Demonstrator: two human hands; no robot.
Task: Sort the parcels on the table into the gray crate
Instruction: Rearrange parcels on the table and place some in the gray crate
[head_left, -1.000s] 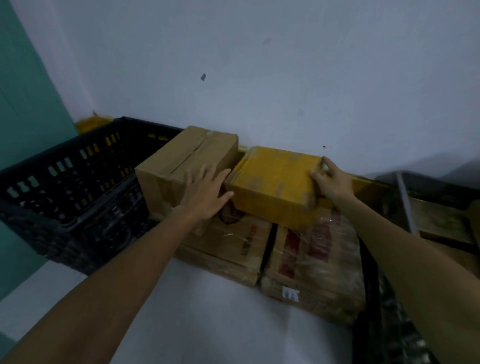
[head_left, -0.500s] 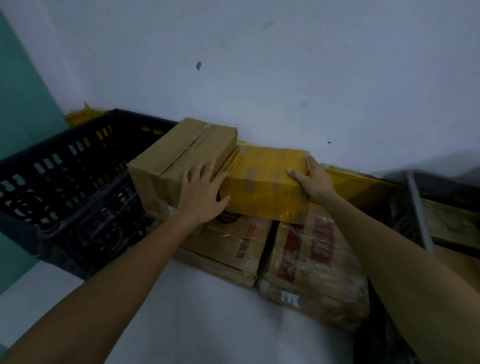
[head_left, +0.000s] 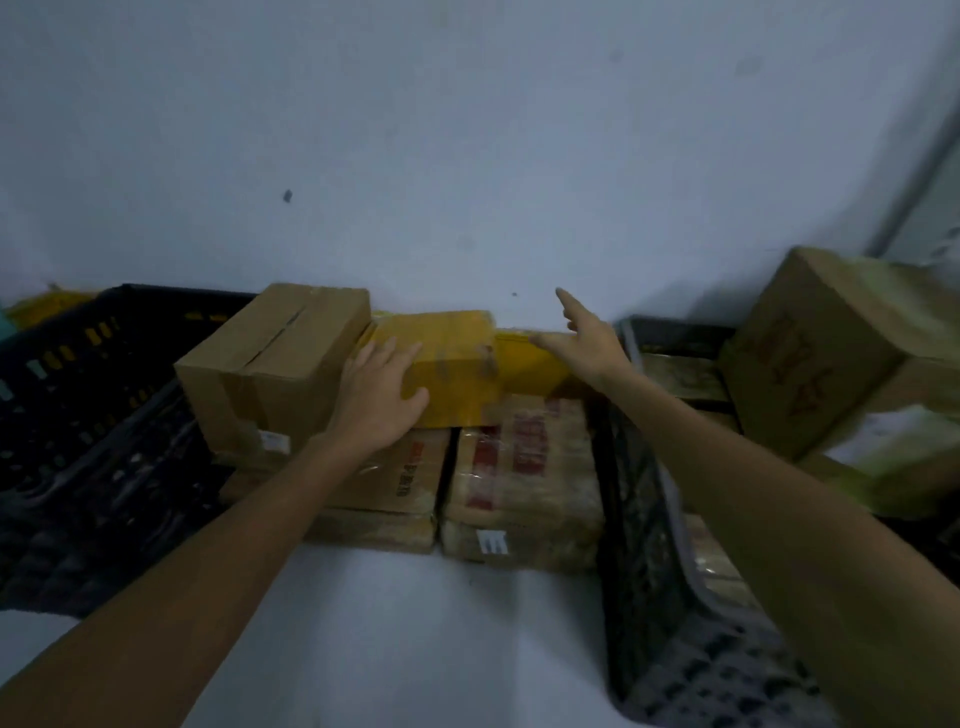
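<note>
Yellow parcel (head_left: 452, 364) — left hand (head_left: 379, 400) on it, right hand (head_left: 587, 345) beside.

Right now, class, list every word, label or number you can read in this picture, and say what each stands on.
No text is readable.
Red print on the wrapped parcel: blurred.
Red print on the lower brown parcel: too small.
The white label on the wrapped parcel's front: blurred.
Faint print on the large box at right: blurred.
</note>
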